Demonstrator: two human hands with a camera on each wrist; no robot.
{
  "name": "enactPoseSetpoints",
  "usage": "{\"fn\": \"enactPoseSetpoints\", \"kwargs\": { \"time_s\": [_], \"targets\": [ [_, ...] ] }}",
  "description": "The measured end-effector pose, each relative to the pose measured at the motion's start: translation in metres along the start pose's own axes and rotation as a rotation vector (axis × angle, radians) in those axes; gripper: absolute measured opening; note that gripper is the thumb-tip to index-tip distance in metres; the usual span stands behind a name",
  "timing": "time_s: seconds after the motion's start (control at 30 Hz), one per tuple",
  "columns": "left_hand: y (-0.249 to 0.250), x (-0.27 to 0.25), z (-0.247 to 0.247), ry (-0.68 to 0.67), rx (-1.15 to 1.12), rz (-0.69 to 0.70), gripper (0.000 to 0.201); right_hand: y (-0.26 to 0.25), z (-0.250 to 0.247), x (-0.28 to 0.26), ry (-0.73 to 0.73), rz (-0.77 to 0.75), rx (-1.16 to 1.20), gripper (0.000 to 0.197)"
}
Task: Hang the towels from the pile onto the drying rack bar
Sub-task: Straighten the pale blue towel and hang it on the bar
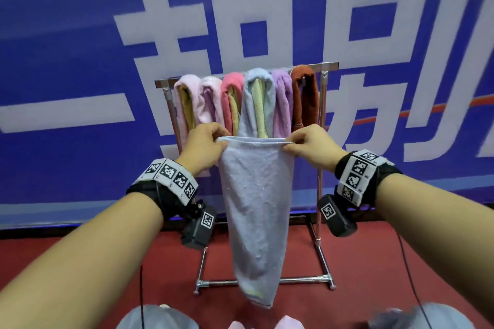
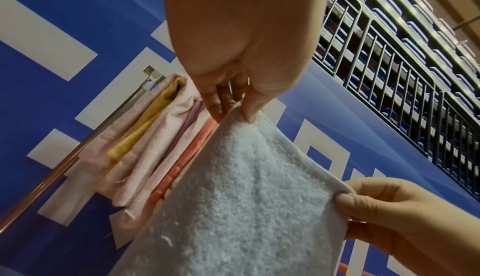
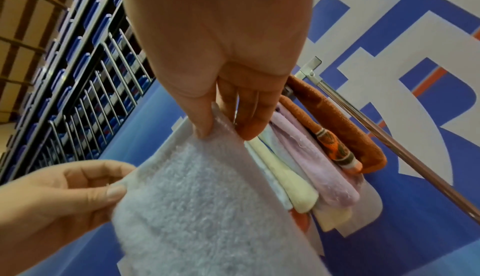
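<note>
We pinched the pale blue towel [image 1: 255, 211] by its top corners, left hand [image 1: 205, 145] and right hand [image 1: 310, 145], frame centre; drying rack bar [image 1: 327, 64] behind held six towels; banner [image 1: 80, 35] lettering unreadable.

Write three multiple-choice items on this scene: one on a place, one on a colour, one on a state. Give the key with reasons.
1. Where on the rack bar does the rust-brown towel hang?
A. Far left
B. Middle
C. Far right

2. What colour is the held towel?
A. Pale blue-grey
B. Bright green
C. Black

3. How is the held towel being handled?
A. Lying on the floor
B. Pinched at its top corners by both hands
C. Draped over the bar

Key: 1 C, it is the last towel before the right post. 2 A, as both wrist views also show. 3 B, the left hand and the right hand each pinch a top corner and the rest hangs free.
</note>
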State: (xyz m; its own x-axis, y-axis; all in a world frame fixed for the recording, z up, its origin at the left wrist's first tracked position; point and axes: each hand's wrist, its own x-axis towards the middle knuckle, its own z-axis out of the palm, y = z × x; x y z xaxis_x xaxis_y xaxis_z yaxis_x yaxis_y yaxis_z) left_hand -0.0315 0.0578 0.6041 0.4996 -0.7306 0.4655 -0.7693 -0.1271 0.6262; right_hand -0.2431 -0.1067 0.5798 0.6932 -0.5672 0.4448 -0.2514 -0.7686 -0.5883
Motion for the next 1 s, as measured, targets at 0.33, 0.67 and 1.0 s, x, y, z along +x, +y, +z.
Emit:
{"fn": "enactPoseSetpoints", "kwargs": {
  "time_s": [0.33, 0.67, 1.0],
  "targets": [
    [0.049, 0.029, -0.051, 0.031, 0.044, 0.071, 0.013, -0.058, -0.065, 0.027, 0.156, -0.017, 0.053, 0.02],
    [0.064, 0.065, -0.069, 0.032, 0.027, 0.121, 0.01, -0.067, -0.08, 0.073, 0.278, -0.071, 0.01, 0.026],
    [0.052, 0.109, -0.072, -0.018, -0.053, 0.082, 0.007, -0.052, -0.075, 0.124, 0.299, -0.081, 0.063, 0.014]
  ]
}}
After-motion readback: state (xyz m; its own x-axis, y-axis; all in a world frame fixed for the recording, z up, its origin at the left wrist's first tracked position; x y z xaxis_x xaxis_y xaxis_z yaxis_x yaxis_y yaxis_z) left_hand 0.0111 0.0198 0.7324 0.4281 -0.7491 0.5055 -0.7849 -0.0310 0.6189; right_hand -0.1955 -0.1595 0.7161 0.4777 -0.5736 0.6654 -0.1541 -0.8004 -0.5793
